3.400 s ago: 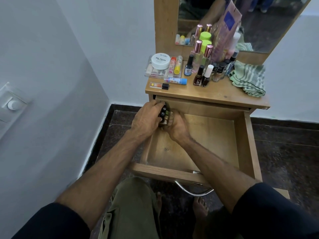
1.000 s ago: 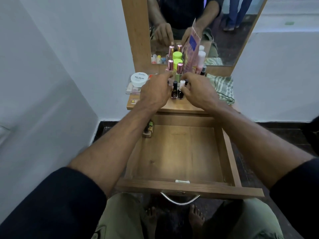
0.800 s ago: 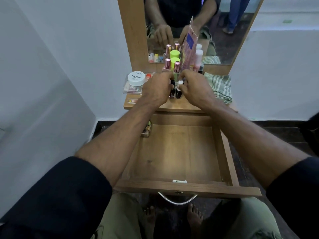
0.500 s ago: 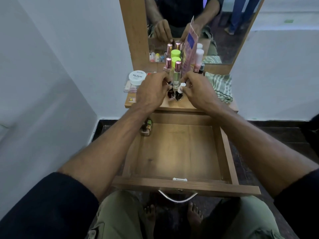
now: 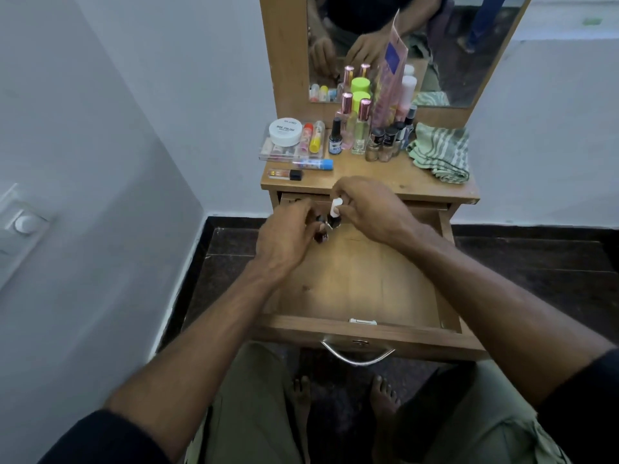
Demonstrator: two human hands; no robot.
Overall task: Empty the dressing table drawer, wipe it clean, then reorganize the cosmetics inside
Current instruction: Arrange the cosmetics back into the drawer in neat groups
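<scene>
Over the open drawer (image 5: 361, 283), restocking underway, my left hand (image 5: 284, 242) and right hand (image 5: 371, 209) each pinched nail polish bottles (image 5: 330, 222), needing gentle upright placement.

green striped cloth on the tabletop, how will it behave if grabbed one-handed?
The striped cloth lies crumpled in soft folds, so it is probably floppy and will drape rather than hold its shape. It looks thin, so likely light. One corner lies near the edge of the tabletop, so a push could perhaps slide it off.
</scene>
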